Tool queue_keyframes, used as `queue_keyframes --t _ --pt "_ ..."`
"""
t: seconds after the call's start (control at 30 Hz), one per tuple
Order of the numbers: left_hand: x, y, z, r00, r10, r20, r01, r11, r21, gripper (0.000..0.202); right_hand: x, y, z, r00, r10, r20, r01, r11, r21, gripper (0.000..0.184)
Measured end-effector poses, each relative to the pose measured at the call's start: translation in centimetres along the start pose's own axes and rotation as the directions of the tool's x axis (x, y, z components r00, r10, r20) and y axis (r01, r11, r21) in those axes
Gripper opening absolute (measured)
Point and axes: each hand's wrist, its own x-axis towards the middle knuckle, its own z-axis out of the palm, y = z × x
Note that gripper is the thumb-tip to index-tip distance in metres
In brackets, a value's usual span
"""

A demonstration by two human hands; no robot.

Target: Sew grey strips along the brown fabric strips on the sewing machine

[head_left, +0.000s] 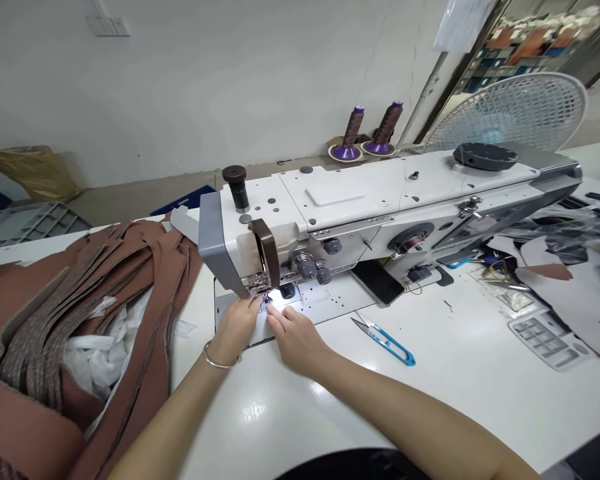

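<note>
A white industrial sewing machine (330,220) lies across the table, its needle area lit by a small lamp. My left hand (236,328) is at the left of the presser foot (266,299), fingers bent and drawn together close to the needle. From the right, my right hand (297,339) reaches to the same spot with thumb and forefinger pressed together. Whatever the fingertips pinch is too small to see. Both hands rest low over the metal needle plate (325,297). Blue thread snips (387,342) lie to the right of my right hand.
Stacked brown padded pieces (175,267) cover the table's left side. A black phone (379,281) lies beneath the machine arm. Two brown thread cones (353,130) stand behind it, near a white fan (520,110). Scraps and a grey plastic template (547,341) lie at right.
</note>
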Motion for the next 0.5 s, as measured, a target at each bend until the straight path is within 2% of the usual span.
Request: queue_keyframes --t 0.2,0.33,0.4,0.43,0.47,0.5 --pt "0.8 0.8 -1.2 0.997 -0.074 0.021 0.076 0.994 -0.079 0.028 0.1 -0.4 -0.5 0.999 0.044 0.03 -0.043 0.999 -0.028 0.038" --pt "1.2 0.2 -2.8 0.982 -0.177 -0.07 0.163 0.972 -0.171 0.023 0.0 -0.8 -0.7 0.995 0.08 0.057 -0.077 0.995 -0.066 0.038" --pt "1.1 -1.1 -4.5 0.947 -0.272 -0.171 0.23 0.946 -0.228 0.02 -0.1 -0.9 -0.7 0.994 0.088 0.066 -0.083 0.994 -0.075 0.039" --pt "1.0 -2.0 -5.8 0.916 -0.327 -0.231 0.267 0.929 -0.256 0.018 -0.1 -1.0 -0.7 0.993 0.092 0.072 -0.087 0.993 -0.078 0.04" --pt "0.7 -3.0 -7.6 0.878 -0.378 -0.292 0.301 0.913 -0.276 0.017 -0.1 -1.1 -0.8 0.992 0.096 0.078 -0.09 0.993 -0.081 0.041" --pt "0.4 -4.2 -9.8 0.821 -0.44 -0.364 0.339 0.889 -0.309 0.016 -0.1 -1.2 -0.9 0.992 0.1 0.082 -0.093 0.992 -0.085 0.043"
